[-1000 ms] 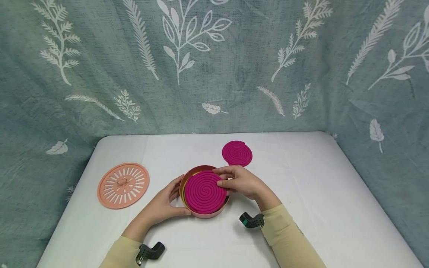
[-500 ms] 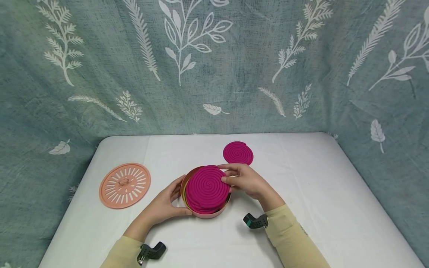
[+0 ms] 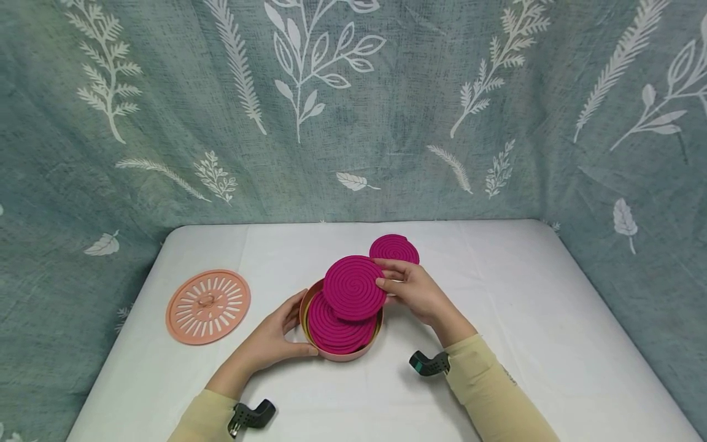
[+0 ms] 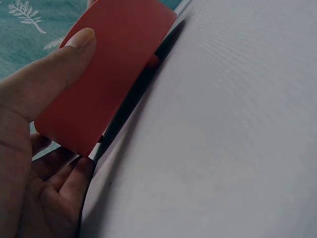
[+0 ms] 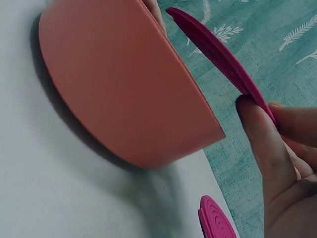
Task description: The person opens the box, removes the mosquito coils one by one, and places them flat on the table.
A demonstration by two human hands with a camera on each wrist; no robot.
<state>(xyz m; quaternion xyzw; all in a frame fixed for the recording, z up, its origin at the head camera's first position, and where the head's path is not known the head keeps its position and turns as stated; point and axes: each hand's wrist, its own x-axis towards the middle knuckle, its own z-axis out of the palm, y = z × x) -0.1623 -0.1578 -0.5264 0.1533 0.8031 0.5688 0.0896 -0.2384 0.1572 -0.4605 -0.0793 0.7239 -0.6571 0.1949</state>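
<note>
A magenta mosquito coil (image 3: 353,287) is pinched at its right edge between the thumb and fingers of my right hand (image 3: 415,287). It hangs tilted over the far part of a round pinkish-orange tin (image 3: 343,357), clear of the rim in the right wrist view, where the coil (image 5: 225,57) appears edge-on. Inside the tin lies another magenta coil (image 3: 337,334), partly covered by the held one. My left hand (image 3: 276,336) grips the tin's left side, thumb at the front and fingers behind. In the left wrist view, the thumb presses the tin's wall (image 4: 111,69).
One more magenta coil (image 3: 394,247) lies on the white table (image 3: 497,294) behind my right hand, partly hidden by it. A slotted peach lid (image 3: 207,307) rests flat at the left. Behind the table hangs a green leaf-patterned cloth (image 3: 353,123).
My right hand has lifted the top coil out of the tin, moving it up, back and slightly right, so the coil beneath now shows. The left hand keeps its grip on the tin.
</note>
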